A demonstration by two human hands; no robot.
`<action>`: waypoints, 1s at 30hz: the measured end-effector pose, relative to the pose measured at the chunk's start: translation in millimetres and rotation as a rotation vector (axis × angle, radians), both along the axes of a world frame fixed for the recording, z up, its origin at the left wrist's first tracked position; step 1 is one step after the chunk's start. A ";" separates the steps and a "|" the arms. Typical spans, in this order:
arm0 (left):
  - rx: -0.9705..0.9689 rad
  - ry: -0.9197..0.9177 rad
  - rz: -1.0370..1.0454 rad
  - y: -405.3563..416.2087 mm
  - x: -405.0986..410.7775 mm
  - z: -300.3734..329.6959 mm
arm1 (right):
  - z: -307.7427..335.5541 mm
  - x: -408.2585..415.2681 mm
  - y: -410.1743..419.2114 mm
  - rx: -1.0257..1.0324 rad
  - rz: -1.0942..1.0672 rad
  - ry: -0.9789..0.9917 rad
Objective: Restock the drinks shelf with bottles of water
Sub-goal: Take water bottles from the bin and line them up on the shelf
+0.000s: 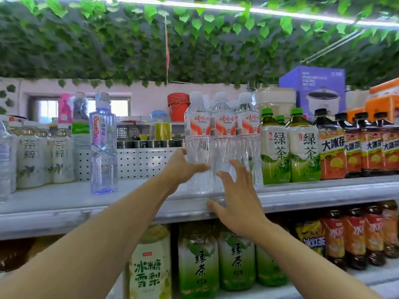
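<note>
Shelf (64,203): L hand (183,167) grip round leftmost water bottle (197,134); R hand (235,197) spread, holding nothing.

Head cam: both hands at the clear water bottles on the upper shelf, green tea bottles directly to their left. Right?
Not quite. The head view shows the green tea bottles directly to the right of the clear water bottles, not the left. The rest holds: left hand and right hand are both at them on the upper shelf.
</note>
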State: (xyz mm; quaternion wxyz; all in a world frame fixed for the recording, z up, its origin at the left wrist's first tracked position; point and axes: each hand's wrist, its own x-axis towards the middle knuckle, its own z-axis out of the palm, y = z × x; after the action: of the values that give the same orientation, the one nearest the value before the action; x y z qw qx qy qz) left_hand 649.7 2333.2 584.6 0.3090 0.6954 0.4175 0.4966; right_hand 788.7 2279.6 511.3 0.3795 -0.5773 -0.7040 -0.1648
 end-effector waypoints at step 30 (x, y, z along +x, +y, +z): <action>0.020 0.034 0.153 -21.1 -26.4 -9.3 | -11.3 -10.0 -12.4 0.058 0.153 0.053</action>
State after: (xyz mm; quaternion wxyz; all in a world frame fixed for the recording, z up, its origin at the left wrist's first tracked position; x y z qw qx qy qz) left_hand 623.3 2312.1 575.3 0.2561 0.6729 0.4696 0.5110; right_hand 778.7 2267.2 500.0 0.4260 -0.5146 -0.7307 -0.1405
